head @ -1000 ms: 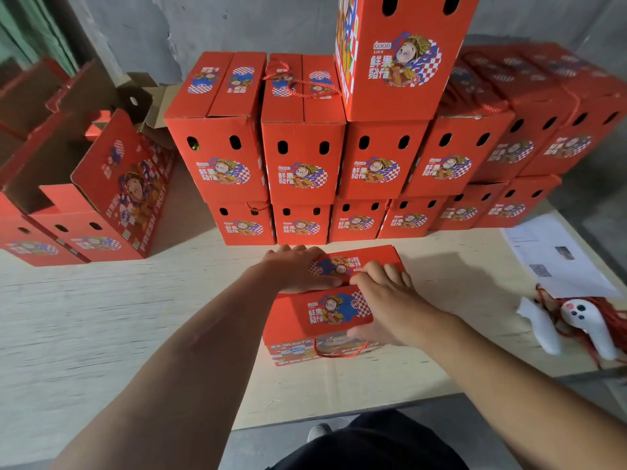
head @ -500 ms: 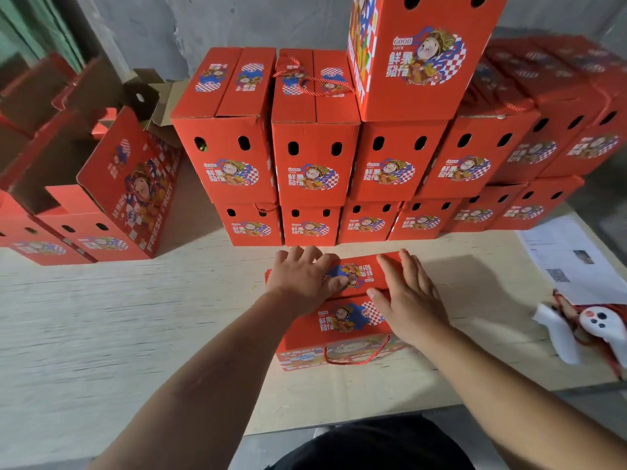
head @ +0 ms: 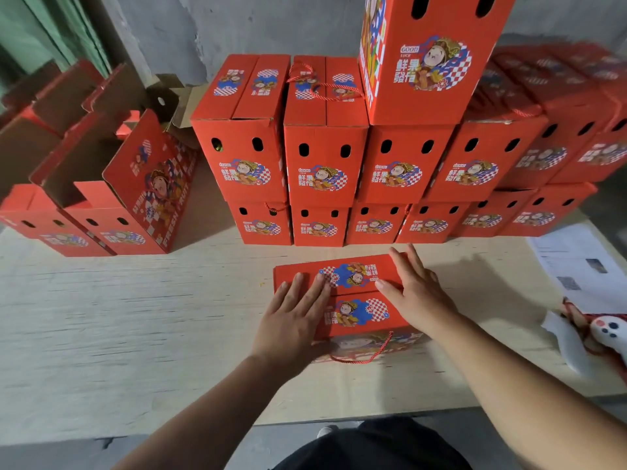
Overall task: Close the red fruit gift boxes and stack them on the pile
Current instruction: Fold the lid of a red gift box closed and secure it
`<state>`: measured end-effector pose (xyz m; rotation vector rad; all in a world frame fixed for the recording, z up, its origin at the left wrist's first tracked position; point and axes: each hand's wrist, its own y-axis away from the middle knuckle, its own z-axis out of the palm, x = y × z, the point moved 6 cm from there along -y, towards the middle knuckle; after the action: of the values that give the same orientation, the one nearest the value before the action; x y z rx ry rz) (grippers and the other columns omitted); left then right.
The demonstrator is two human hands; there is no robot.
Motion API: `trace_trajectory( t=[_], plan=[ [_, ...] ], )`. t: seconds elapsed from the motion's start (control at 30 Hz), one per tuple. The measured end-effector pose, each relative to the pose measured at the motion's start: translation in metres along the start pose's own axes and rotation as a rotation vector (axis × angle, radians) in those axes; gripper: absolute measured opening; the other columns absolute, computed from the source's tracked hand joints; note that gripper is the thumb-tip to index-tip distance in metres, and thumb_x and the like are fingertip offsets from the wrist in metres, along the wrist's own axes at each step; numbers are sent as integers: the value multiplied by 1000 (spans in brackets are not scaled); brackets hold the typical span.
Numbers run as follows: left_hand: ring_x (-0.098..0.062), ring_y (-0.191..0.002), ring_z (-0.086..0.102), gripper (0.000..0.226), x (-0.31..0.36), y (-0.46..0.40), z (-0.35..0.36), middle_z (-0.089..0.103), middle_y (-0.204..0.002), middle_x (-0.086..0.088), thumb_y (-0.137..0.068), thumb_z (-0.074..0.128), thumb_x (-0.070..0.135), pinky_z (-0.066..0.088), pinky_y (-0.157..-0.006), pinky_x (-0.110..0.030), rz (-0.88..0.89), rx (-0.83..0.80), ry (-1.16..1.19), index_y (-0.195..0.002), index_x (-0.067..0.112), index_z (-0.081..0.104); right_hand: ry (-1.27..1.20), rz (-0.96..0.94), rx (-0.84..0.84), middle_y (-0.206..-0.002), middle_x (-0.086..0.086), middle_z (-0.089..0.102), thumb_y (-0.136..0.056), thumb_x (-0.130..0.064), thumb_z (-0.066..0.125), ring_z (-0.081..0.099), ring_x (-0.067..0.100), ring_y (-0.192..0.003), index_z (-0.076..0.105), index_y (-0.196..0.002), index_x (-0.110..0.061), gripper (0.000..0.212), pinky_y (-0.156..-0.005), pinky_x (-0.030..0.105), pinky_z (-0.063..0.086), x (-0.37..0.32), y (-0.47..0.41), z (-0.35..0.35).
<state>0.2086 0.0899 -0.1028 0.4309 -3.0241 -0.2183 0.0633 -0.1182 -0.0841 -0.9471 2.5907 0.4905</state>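
A red fruit gift box [head: 356, 300] stands on the table in front of me with both top flaps folded down flat. Its red rope handle [head: 369, 354] hangs over the near side. My left hand [head: 295, 317] lies flat on the left part of the lid, fingers straight. My right hand [head: 414, 290] lies flat on the right part, fingers straight and spread. Behind the box rises the pile of closed red boxes [head: 322, 164], two rows high, with one more box [head: 427, 56] standing on top.
Several open red boxes [head: 112, 198] with raised flaps stand at the left. A sheet of paper [head: 583, 262] lies at the right, and a white controller [head: 607, 334] with red cords sits at the right table edge. The light wooden table [head: 135, 317] runs left.
My right hand went from curled on the near flap to lying flat on the lid. My left hand slid toward the lid's near left side. The flaps now lie flat.
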Motion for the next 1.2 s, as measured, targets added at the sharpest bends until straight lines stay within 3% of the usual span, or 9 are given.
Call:
trace_trajectory(
  t=[0.2, 0.33, 0.47, 0.57, 0.7, 0.77, 0.93, 1.07, 1.2],
  plan=[
    [-35, -161, 0, 112, -46, -29, -23, -10, -175, 2, -81, 45, 88, -11, -126, -51, -164, 50, -109, -166, 35, -7, 329, 162, 66, -114, -4, 62, -53, -107, 42, 58, 26, -107, 55, -108, -30, 95, -82, 38, 45, 6, -3, -38],
    [-38, -153, 27, 108, -37, -25, 0, 20, -169, -19, -91, 52, 76, 25, -123, -49, -723, 99, 620, -166, 14, 6, 17, 357, -308, -82, -8, 70, -37, -117, 26, 70, 17, -69, 69, -98, -31, 113, -58, 26, 49, 20, 40, 4],
    [-30, -116, 66, 86, 39, -6, 53, 73, -126, -9, -90, 28, 90, 53, -88, -40, -948, -429, 1621, -131, 26, 68, -673, 453, -423, -118, -24, 65, -58, -102, 54, 62, 8, -105, 55, -106, -60, 64, -96, 38, 46, 4, 84, 44],
    [-29, -107, 74, 66, 43, -11, 51, 79, -113, -8, -98, 43, 74, 61, -90, -45, -928, -319, 1866, -119, 21, 77, -947, 489, -314, -123, -14, 64, -73, -68, 82, 61, 12, -110, 52, -119, -50, 58, -101, 39, 44, 6, 79, 46],
    [-13, -89, 75, 12, 19, -28, 8, 78, -105, -3, -102, 68, 29, 60, -64, -23, -859, 252, 1797, -110, 24, 74, -792, 206, 345, -122, 9, 65, -94, -20, 74, 64, 7, -104, 68, -123, -26, 31, -94, 28, 53, -8, 62, 6],
    [-18, -101, 74, 31, 20, -34, -18, 75, -116, -7, -98, 74, 26, 60, -77, -29, -743, 353, 1818, -126, 19, 65, -629, -24, 550, -99, 7, 69, -92, -19, 71, 65, 11, -94, 76, -94, -16, 6, -89, 36, 54, -30, 62, -12],
    [-13, -89, 69, 26, 40, -43, -75, 78, -101, -4, -101, 65, 6, 57, -81, -27, -358, 341, 1789, -125, 14, 69, -962, -169, 118, -123, -19, 72, -90, -37, 65, 66, 2, -116, 64, -128, -43, 39, -94, 29, 54, -88, 63, 10],
    [-12, -79, 64, 43, 50, -35, -108, 71, -85, 3, -99, 46, -14, 53, -73, -22, -133, 308, 1602, -125, 14, 67, -1162, -11, -38, -113, -23, 75, -72, -59, 63, 68, -3, -110, 70, -110, -58, 39, -91, 22, 56, -95, 49, 0],
    [-11, -98, 66, 36, 39, -17, -155, 75, -95, 19, -89, 51, 26, 52, -87, -35, 16, 618, 926, -116, 28, 75, -1142, 1, -259, -97, -5, 78, -83, -31, 63, 73, 9, -92, 79, -94, -34, 20, -85, 26, 54, -108, 41, -25]
  ],
)
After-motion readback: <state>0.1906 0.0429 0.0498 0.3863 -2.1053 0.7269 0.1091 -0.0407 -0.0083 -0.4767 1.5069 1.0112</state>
